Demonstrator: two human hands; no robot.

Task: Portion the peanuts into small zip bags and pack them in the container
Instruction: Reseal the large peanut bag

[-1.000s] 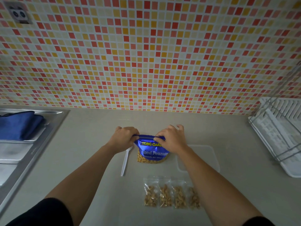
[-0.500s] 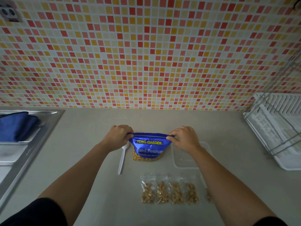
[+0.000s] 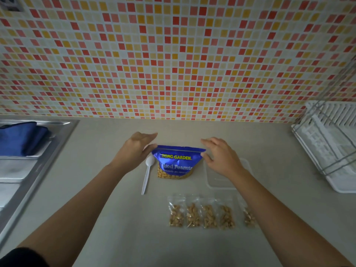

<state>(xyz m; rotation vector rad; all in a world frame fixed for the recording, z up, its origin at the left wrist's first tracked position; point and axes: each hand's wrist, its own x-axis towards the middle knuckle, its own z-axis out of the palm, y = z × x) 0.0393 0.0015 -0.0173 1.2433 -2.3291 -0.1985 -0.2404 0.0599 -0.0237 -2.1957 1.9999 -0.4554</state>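
Now both hands are hovering spread, gripping nothing: left hand [image 3: 134,151] and right hand [image 3: 221,158] are flanking the peanut bag [image 3: 178,162] at its top corners. Filled zip bags [image 3: 209,215] are lying in a left-right row nearer the person. The container [image 3: 215,180] is sitting just under the right hand, probably the nearer hand for packing.

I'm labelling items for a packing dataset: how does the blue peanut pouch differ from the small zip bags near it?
The blue peanut pouch is printed and mostly opaque; the small zip bags are fully clear. The pouch is one large pack; the small bags are five, in a row. The pouch sits between the left hand and right hand; the small bags lie nearer the person. Both hold peanuts.
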